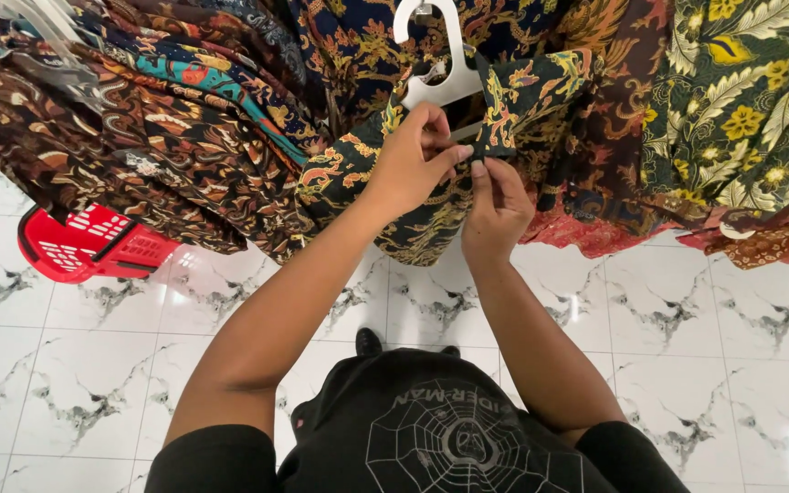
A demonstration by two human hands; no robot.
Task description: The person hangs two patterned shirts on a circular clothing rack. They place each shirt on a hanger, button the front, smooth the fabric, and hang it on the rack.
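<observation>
Head view, looking down past a black printed T-shirt to a rack of hanging batik cloth. Left hand at frame centre, fingers curled shut, thumb and forefinger pinching the edge of a dark batik garment with gold and orange floral print. Right hand just below and right of it, fingertips pinched closed on the same edge; the two hands touch at the fingertips. What sits between the fingertips, a small tag or only a fold of cloth, cannot be told. The garment hangs from a white plastic hanger at top centre, hook rising toward the frame edge.

No label, package or sign can be made out on the rack. A red plastic basket lies at left middle, partly tucked under the cloth, its perforated side showing.

Other cloth fills the upper band: brown and teal batik pieces at upper left, a green and yellow leaf-print cloth at upper right, a red patterned piece below it near centre right. Clear hangers in the top left corner.

Floor: glossy white tile with grey marble veining, thin grout lines, lamp glare in spots. A dark shoe tip shows at centre, just above the shirt
</observation>
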